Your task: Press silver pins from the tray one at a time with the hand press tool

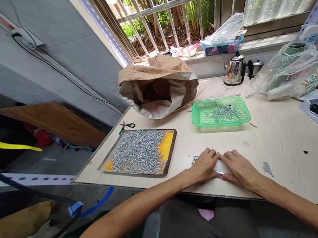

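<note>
A flat, silvery metal piece (219, 168) lies near the table's front edge, mostly covered by my hands. Small holes show at its left end. My left hand (204, 165) is closed over its left part, with the thumb along the near edge. From the right, my right hand (238, 168) grips the other part, and the fingertips and thumbs of both hands nearly meet in the middle. To the left sits a shallow tray (170, 153) with a yellow bottom, spread with many small silvery metal pins or screws (139, 151). Beyond my hands, a green plastic basket (219, 124) holds more of these small parts (224, 113).
An open brown paper sack (157, 87) stands behind the tray. Green-handled scissors (127, 125) lie at the tray's back left corner. Farther back are a steel kettle (235, 70) and a plastic bag (295, 72) around a green container. A grey scrap (268, 168) lies at right.
</note>
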`<state>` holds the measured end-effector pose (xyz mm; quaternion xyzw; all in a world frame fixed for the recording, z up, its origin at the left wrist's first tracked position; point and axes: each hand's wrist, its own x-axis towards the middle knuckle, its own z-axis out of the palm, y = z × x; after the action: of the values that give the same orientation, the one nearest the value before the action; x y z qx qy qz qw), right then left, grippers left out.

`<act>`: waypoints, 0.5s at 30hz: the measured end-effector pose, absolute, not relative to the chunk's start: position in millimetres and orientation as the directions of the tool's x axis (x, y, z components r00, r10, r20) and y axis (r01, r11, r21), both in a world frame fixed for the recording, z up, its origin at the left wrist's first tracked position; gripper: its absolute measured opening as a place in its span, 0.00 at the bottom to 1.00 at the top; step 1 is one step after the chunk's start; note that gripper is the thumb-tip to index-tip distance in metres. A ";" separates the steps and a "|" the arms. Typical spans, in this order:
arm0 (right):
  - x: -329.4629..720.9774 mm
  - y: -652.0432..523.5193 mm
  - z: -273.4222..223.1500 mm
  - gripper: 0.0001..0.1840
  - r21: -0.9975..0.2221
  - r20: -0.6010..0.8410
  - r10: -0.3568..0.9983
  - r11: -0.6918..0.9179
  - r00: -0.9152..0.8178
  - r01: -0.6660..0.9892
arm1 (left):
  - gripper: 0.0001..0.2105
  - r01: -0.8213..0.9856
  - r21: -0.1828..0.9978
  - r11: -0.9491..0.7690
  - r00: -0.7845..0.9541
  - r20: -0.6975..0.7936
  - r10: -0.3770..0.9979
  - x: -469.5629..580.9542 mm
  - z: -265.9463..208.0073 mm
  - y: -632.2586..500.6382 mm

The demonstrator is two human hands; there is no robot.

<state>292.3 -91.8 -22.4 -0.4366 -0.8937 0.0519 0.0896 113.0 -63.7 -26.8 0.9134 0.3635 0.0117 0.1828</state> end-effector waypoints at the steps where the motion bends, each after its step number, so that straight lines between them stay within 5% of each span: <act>1: 292.6 -91.0 -22.8 0.22 -0.151 0.104 0.803 0.596 -0.586 0.789 | 0.26 0.661 0.347 -0.665 0.733 -0.113 0.670 114.7 -26.5 -62.8; 7: 295.8 -84.4 -27.8 0.04 -0.223 0.101 0.793 0.606 -0.601 0.763 | 0.12 0.666 0.407 -0.626 0.702 -0.056 0.710 117.1 -33.0 -64.6; 10: 297.2 -82.8 -28.5 0.10 -0.271 0.131 0.782 0.619 -0.609 0.737 | 0.13 0.653 0.417 -0.633 0.707 -0.035 0.706 117.6 -36.3 -60.5; 13: 302.9 -82.6 -28.5 0.04 -0.304 0.146 0.782 0.618 -0.606 0.725 | 0.13 0.676 0.383 -0.630 0.686 -0.016 0.727 119.6 -38.9 -62.8; 15: 310.9 -78.9 -30.0 0.13 -0.332 0.158 0.773 0.627 -0.614 0.705 | 0.13 0.706 0.343 -0.620 0.643 0.057 0.764 121.5 -43.3 -74.0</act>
<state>310.9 -78.9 -30.0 -0.4150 -0.8904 0.1192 0.1442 121.5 -74.0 -43.3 0.8944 0.4109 0.0988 0.1463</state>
